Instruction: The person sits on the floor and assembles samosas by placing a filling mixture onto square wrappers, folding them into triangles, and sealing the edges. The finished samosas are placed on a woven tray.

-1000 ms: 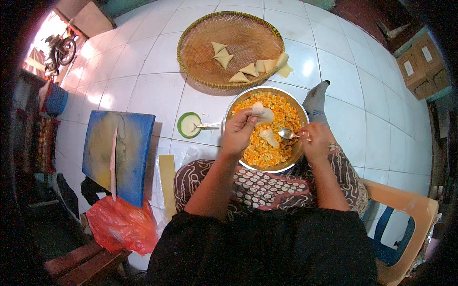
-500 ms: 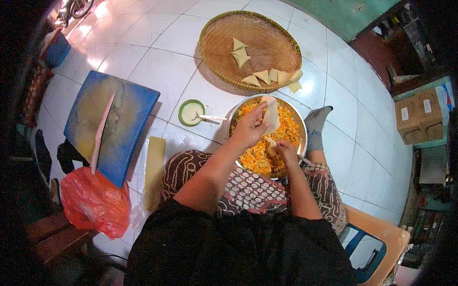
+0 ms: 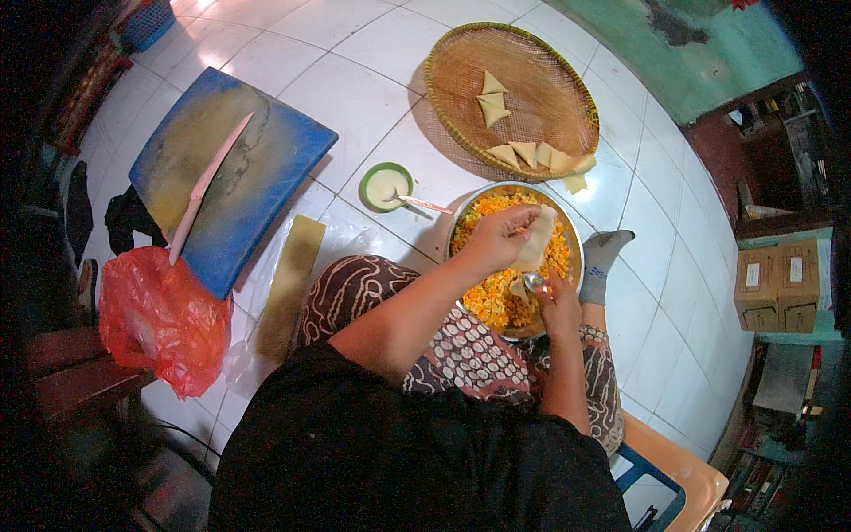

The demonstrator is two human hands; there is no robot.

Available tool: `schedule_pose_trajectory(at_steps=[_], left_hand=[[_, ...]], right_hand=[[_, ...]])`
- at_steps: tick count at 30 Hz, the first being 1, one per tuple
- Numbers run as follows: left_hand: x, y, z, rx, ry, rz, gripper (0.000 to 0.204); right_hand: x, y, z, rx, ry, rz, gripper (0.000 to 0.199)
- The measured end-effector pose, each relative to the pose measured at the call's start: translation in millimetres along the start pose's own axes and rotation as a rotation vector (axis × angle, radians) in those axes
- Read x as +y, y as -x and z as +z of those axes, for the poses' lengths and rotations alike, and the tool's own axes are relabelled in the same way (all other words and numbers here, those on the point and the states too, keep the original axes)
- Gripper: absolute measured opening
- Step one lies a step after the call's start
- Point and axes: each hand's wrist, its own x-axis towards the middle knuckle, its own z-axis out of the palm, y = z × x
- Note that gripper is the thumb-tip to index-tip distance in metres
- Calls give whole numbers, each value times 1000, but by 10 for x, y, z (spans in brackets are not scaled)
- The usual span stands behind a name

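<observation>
My left hand (image 3: 501,239) is over the metal bowl (image 3: 581,239), fingers closed on a pale, folded pastry wrapper (image 3: 534,244). Orange and yellow chopped vegetable filling (image 3: 483,301) fills the bowl. Just below the wrapper, my right hand (image 3: 558,306) grips a metal spoon (image 3: 534,282), its bowl showing past the fingers. A small pale scrap of dough (image 3: 519,288) shows beside the spoon. Beyond the bowl, a round woven tray (image 3: 532,89) carries several folded pastry triangles (image 3: 494,110), more of them along its near rim.
Left of the bowl stands a green cup (image 3: 386,187) of white paste with a spoon across it. A knife (image 3: 208,186) lies on a blue cutting board (image 3: 301,151), near a red plastic bag (image 3: 164,319). Wrapper strips (image 3: 292,284) lie by my knee; an orange stool (image 3: 683,461) is at right.
My right hand has let go of the wrapper's lower end and taken up the spoon from the bowl's rim. The left hand still holds the wrapper. The whole view has turned slightly.
</observation>
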Motion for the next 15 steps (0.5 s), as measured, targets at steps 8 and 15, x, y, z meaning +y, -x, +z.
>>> schedule_pose_trajectory(at_steps=[8, 15], left_hand=[[9, 66, 142, 56, 143, -85, 41], [45, 81, 96, -433, -371, -273, 22]], right_hand=[[-340, 100, -127, 238, -769, -148, 22], [-503, 164, -348, 338, -604, -324, 12]])
